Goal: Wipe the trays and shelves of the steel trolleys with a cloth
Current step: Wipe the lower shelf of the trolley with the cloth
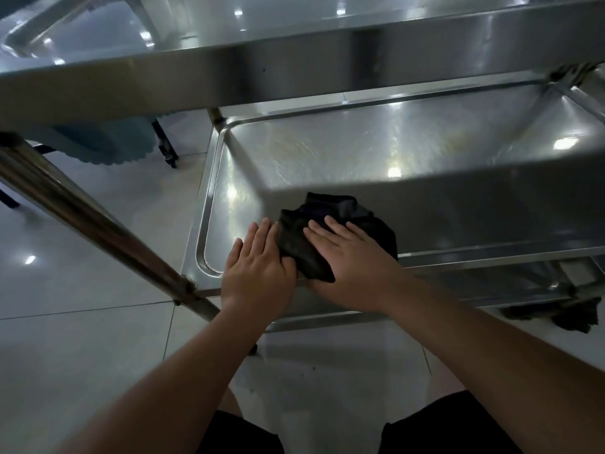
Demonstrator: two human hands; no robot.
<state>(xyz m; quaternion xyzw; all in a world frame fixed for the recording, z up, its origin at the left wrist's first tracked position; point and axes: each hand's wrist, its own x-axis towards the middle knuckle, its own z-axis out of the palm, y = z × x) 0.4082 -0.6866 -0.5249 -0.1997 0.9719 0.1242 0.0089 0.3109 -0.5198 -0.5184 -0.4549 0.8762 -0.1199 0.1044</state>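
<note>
A dark crumpled cloth (330,224) lies on the near edge of the steel trolley's lower tray (327,152). My right hand (353,260) lies flat on the cloth with straight fingers pressing it down. My left hand (258,263) rests flat beside it on the tray's near rim, its fingers straight and touching the cloth's left edge. The trolley's upper tray (294,70) spans the top of the view and casts a shadow over the cloth.
A steel trolley post (85,217) slants down at the left. Behind it stands a blue scalloped object (108,142) on a dark-legged stand. Another dark rag (563,312) hangs at the lower right rim. Pale floor tiles (82,322) surround the trolley.
</note>
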